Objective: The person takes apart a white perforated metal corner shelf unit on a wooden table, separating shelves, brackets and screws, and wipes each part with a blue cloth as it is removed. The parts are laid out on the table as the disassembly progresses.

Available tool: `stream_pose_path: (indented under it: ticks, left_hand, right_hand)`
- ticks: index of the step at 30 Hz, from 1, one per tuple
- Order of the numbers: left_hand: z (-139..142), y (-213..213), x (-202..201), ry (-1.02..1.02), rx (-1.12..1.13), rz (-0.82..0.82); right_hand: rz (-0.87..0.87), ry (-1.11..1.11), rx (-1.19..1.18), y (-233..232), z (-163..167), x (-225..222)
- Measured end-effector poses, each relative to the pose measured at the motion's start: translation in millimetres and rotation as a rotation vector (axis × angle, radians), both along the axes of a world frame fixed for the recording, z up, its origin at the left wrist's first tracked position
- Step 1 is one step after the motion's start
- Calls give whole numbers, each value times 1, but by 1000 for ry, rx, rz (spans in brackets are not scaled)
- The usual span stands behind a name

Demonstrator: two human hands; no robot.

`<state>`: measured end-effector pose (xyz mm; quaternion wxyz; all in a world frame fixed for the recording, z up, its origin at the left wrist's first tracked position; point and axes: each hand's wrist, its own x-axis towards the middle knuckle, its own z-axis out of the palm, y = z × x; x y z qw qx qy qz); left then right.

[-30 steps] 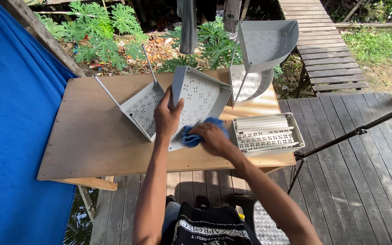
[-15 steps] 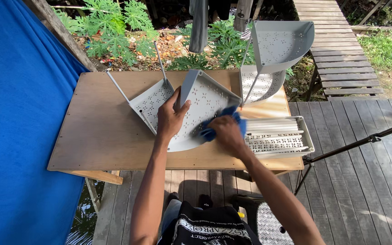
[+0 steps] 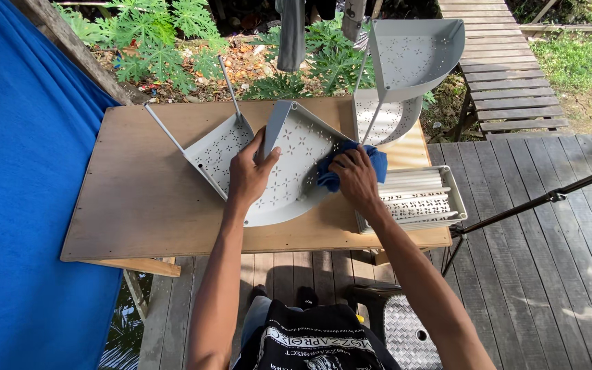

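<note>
Our right hand [image 3: 356, 179] lies flat with its fingers together, pressing a blue cloth [image 3: 351, 164] onto the perforated face of a grey quarter-round shelf tray [image 3: 294, 164] at the centre of the frame. Our left hand [image 3: 249, 173] steadies the same tray from its left side: the fingers are clamped over the raised straight edge, thumb spread apart on the inner face, so the tray is tilted up toward us, its curved rim resting on the wooden table [image 3: 131, 205].

Just left of the left hand, a second corner tray [image 3: 217, 154] with thin metal rods lies on the table, partly hidden behind the held one. To the right of the cloth sits a rectangular slotted tray [image 3: 419, 199] near the table's right edge. Toward the upper right of the frame, two more corner trays [image 3: 412, 58] stand on rods as an assembled rack.

As for progress, we judge the wiping to be mid-way on this tray: the cloth sits at its right-hand part, and the face under the left thumb has no cloth on it now. We cannot tell which of the other pieces are clean.

A blue tarp [image 3: 22, 205] fills the left of the frame; wooden decking [image 3: 529, 260] lies lower right.
</note>
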<state>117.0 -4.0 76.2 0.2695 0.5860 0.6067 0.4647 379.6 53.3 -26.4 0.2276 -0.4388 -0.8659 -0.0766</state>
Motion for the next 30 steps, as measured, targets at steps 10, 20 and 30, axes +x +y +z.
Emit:
stream_pose_path:
  ticks: [10,20,30]
  left_hand:
    - [-21,20,30,-56,203,46]
    - [-25,-2,-5,17,133,-40]
    - [-97,15,13,-110,209,-204]
  right_hand:
    - [363,351,-470,-78,-3,-73]
    - [-106,355,-109,3,-17,45]
    - [30,849,-270,-15,26,1]
